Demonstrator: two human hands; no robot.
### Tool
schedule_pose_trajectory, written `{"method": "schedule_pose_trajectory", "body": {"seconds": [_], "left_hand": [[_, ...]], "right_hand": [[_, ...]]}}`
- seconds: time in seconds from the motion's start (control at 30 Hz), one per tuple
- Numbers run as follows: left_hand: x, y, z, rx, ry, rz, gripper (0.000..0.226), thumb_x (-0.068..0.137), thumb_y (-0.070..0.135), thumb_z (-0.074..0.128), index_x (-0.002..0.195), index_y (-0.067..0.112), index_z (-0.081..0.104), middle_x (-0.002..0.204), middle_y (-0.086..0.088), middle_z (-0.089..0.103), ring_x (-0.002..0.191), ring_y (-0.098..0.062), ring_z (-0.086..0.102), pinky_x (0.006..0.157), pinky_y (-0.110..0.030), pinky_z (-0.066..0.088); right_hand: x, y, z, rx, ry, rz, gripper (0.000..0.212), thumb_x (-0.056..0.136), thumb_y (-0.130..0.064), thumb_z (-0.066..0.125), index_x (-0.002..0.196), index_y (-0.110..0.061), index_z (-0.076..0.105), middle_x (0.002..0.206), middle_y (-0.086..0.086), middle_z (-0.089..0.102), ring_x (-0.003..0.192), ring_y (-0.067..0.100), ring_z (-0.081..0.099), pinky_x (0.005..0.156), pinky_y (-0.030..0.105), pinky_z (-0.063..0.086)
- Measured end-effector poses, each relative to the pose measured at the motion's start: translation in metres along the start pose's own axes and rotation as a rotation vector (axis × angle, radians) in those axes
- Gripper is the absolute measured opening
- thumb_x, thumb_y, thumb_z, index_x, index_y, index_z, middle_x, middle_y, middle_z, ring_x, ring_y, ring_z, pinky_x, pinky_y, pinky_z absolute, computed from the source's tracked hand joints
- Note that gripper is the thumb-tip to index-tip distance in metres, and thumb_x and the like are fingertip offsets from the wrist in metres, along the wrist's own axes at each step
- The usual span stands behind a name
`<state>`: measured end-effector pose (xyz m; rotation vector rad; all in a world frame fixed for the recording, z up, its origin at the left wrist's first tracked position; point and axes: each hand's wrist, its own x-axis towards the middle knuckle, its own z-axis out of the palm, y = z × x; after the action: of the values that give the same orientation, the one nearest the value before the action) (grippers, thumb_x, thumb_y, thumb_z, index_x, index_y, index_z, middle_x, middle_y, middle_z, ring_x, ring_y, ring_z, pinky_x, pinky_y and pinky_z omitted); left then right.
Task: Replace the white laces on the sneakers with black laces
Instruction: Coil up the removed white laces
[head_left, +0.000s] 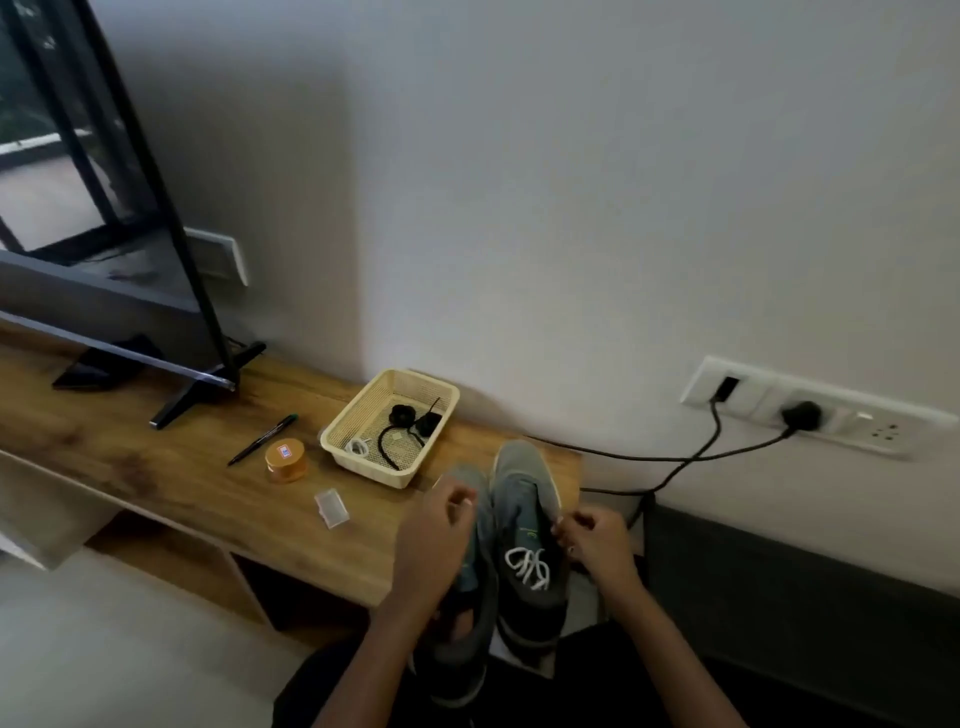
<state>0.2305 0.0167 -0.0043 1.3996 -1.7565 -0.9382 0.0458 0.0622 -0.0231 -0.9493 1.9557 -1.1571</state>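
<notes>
The grey sneakers (524, 499) overhang the surface's (182, 467) near edge. The left hand's (436, 535) grip pinches a white lace tip (466, 502); the right hand's (597, 540) is curled, holding I cannot tell what. A hard tug could drag a shoe off, away from the black laces (387, 447) in the basket (374, 470) beyond.

Basket (375, 469) on desk (156, 457) held black laces (385, 448) and a white coil (357, 447). Just front-right of basket: two grey sneakers, toes to wall. Right sneaker (522, 493) had white laces (527, 566). Left hand (434, 527) was over left sneaker (467, 642), right hand (597, 540) at right sneaker's outer edge. Fingers curled, grip unclear. Jar (285, 460) and pen (262, 439) lay left of basket.
</notes>
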Motion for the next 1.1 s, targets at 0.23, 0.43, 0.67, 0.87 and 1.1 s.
{"method": "schedule_pose_trajectory", "body": {"seconds": [0.23,0.43,0.67,0.87,1.1], "left_hand": [[-0.025,0.008,0.054,0.842,-0.219,0.151,0.035,0.092,0.054,0.043,0.112,0.031,0.060,0.117,0.006,0.053,0.115,-0.018,0.042,0.095,-0.036,0.025],[-0.021,0.019,0.063,0.893,-0.196,0.143,0.028,0.095,0.047,0.044,0.108,0.028,0.060,0.118,0.005,0.053,0.116,-0.019,0.042,0.097,-0.036,0.027],[-0.018,0.057,0.032,0.631,-0.138,0.233,0.017,0.091,0.042,0.055,0.086,0.027,0.062,0.082,0.012,0.058,0.088,-0.010,0.057,0.098,-0.035,0.029],[-0.038,0.088,0.007,0.533,-0.129,0.328,0.014,0.093,0.039,0.053,0.093,0.029,0.062,0.090,0.010,0.066,0.089,-0.008,0.058,0.091,-0.031,0.018],[-0.056,0.097,-0.037,0.143,-0.172,0.281,0.019,0.094,0.031,0.056,0.080,0.022,0.066,0.060,0.011,0.052,0.055,0.000,0.044,0.062,-0.023,0.034]], "right_hand": [[-0.026,0.016,-0.012,-0.078,0.044,-0.112,0.016,0.087,-0.001,0.059,0.080,-0.009,0.071,0.077,0.005,0.066,0.076,0.017,0.060,0.070,0.025,0.048],[-0.033,0.018,-0.023,-0.111,-0.026,-0.082,0.016,0.087,-0.003,0.058,0.080,0.005,0.070,0.083,0.019,0.068,0.078,0.024,0.061,0.069,0.029,0.046],[-0.062,0.001,-0.046,0.086,-0.006,-0.078,0.027,0.090,-0.003,0.057,0.072,-0.023,0.064,0.070,-0.002,0.063,0.071,0.017,0.061,0.070,0.031,0.052],[-0.080,-0.048,-0.050,0.171,-0.188,-0.174,0.025,0.087,0.000,0.062,0.109,-0.012,0.065,0.093,0.002,0.065,0.070,0.009,0.064,0.058,0.016,0.052],[-0.089,-0.097,-0.057,0.229,-0.081,-0.358,0.014,0.086,0.006,0.060,0.080,-0.006,0.064,0.069,0.005,0.063,0.058,0.011,0.062,0.056,0.018,0.052]]}}
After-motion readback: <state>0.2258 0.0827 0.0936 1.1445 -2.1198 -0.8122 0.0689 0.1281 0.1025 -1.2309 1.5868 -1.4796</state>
